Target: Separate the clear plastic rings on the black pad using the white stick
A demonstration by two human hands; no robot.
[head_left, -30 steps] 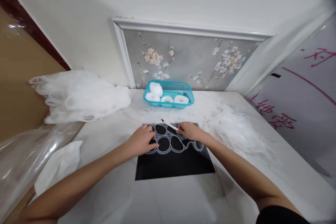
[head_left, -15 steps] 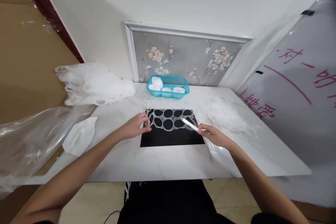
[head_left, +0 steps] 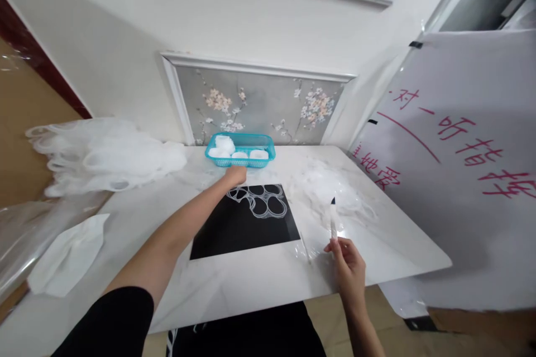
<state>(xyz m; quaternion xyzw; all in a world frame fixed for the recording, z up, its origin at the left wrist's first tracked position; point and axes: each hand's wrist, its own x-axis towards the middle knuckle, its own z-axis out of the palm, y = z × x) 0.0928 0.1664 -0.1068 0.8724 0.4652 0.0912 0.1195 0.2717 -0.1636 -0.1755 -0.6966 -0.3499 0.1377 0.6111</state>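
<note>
My left hand (head_left: 238, 174) reaches to the front of a blue plastic basket (head_left: 268, 163). It looks closed, its fingertips are hidden, and whatever it holds cannot be made out. White round pieces (head_left: 258, 154) lie in the basket. Just below that hand, a white net-like sheet with round holes (head_left: 252, 201) covers the far part of a black mat (head_left: 247, 234); my left forearm crosses over the mat's left side. Over the table to the right, my right hand (head_left: 350, 262) grips a white pen-shaped tool (head_left: 334, 224), its dark pointed tip turned up and away from me.
A heap of white netting (head_left: 104, 156) sits at the back left of the white table (head_left: 247, 273). Thin white scraps and clear film (head_left: 335, 189) lie on the right, a white sheet (head_left: 69, 256) at the left. A whiteboard (head_left: 460, 223) borders the right side.
My left hand has moved from the mat's left edge to the basket front. My right hand has drawn away from the netting, turning the tool upright. The view has turned right.
</note>
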